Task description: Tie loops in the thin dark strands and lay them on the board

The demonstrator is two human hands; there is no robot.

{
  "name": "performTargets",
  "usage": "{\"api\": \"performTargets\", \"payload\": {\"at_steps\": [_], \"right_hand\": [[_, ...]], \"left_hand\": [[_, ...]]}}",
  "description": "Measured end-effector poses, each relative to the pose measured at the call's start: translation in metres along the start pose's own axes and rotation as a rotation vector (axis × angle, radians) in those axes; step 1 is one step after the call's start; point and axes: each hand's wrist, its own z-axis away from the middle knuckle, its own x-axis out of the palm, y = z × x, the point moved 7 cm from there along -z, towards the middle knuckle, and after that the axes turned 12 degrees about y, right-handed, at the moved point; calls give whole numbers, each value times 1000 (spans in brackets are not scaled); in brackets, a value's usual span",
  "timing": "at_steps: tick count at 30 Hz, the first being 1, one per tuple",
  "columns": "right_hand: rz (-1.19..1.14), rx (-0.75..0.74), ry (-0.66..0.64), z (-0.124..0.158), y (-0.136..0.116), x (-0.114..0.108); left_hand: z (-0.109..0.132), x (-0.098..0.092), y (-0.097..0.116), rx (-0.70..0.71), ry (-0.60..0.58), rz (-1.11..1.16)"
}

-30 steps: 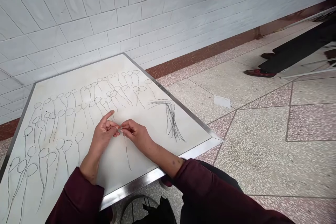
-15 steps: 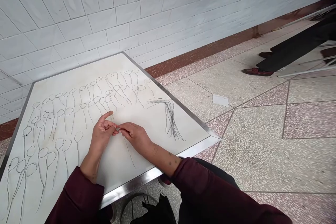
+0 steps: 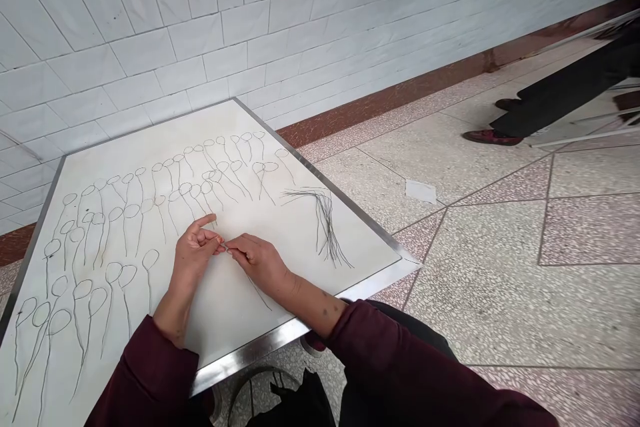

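Observation:
Near the front of the white table [image 3: 235, 340], my left hand [image 3: 197, 253] and my right hand [image 3: 257, 260] meet fingertip to fingertip. Both pinch a thin dark wire [image 3: 260, 295], whose tail slants down to the right below my right hand. My left index finger sticks out away from the pinch. The wire's end between the fingertips is mostly hidden. Several wires bent into loops with long tails, such as this looped wire [image 3: 150, 260], lie in rows to the left and behind my hands. A bundle of straight wires [image 3: 325, 220] lies to the right.
A metal edge [image 3: 270, 345] borders the table, which stands by a white tiled wall [image 3: 200, 40]. On the speckled floor lies a white piece of paper [image 3: 421, 191]. Another person's legs [image 3: 550, 100] show at the right. A round stool [image 3: 260, 387] with black cloth is below the table.
The wire's tail has swung to the right and slightly up. My hands stay almost in place, still pinching at the same spot.

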Motion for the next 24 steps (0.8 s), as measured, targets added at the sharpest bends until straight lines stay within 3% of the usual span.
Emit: {"api": "performTargets", "payload": {"at_steps": [8,15,24], "right_hand": [[-52,143,57,-1,7,-2],[26,-11,-7,-2,-2,0],[-71,85,79,-4,0,-6]], "left_hand": [[-1,-5,2,43,61,30],[-1,-5,-1,27,50,15],[-1,0,3,39,-15,19]]}}
